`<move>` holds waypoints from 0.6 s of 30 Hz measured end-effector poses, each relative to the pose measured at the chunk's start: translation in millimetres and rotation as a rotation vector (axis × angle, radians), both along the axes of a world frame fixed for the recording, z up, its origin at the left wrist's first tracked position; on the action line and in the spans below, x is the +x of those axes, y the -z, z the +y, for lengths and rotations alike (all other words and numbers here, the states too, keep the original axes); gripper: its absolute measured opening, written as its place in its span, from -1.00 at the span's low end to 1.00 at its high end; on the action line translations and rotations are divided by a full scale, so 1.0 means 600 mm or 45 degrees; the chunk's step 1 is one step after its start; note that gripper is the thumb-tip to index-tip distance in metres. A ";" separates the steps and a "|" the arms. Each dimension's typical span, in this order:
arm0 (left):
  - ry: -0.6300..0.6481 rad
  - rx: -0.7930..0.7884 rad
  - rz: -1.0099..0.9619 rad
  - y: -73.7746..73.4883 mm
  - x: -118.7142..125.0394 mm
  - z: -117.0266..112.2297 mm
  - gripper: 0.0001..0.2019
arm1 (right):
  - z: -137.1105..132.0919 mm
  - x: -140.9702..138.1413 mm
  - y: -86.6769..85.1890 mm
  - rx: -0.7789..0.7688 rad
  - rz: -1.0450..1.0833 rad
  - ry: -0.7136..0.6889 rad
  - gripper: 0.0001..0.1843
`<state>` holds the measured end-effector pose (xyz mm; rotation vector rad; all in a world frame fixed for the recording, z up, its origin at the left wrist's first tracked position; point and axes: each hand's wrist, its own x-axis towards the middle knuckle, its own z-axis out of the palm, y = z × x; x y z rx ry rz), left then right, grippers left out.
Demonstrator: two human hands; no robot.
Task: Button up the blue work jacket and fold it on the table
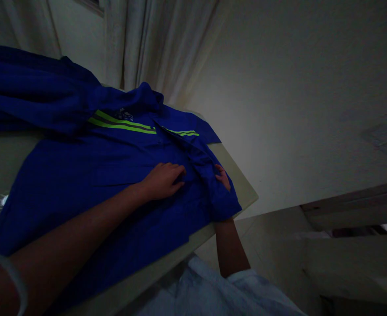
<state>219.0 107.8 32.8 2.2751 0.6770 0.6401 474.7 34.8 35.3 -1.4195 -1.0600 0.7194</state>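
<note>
A dark blue shirt (81,175) with bright green stripes lies spread over a pale table (242,184). My left hand (163,179) lies on the shirt's front near the button placket, fingers stretched out and pressing the cloth flat. My right hand (222,177) reaches up from under the table's right edge; only its fingertips show, pinching a fold of the shirt that drapes over the rest of the hand. One sleeve of the shirt is bunched up at the far left.
Pale curtains (153,44) hang behind the table. A light wall (295,87) fills the right side. A light wooden ledge or bed frame (351,206) runs low at the right. The room is dim.
</note>
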 end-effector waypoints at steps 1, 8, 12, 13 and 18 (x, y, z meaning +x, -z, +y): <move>0.014 0.141 0.154 0.003 -0.008 0.000 -0.58 | 0.002 0.011 -0.001 0.000 0.035 0.022 -0.48; 0.008 0.322 0.429 0.018 -0.017 -0.004 -0.15 | -0.006 -0.005 -0.002 0.032 -0.112 -0.068 -0.53; -0.159 0.277 0.287 -0.005 -0.024 0.023 -0.61 | -0.015 -0.054 -0.005 -0.045 -0.315 -0.311 -0.54; -0.236 0.266 0.269 -0.010 -0.030 0.032 -0.70 | -0.018 -0.067 -0.006 -0.083 -0.399 -0.433 -0.52; -0.740 0.446 0.401 0.002 -0.070 0.066 -0.56 | -0.024 -0.109 -0.037 -0.185 -0.841 -0.770 -0.63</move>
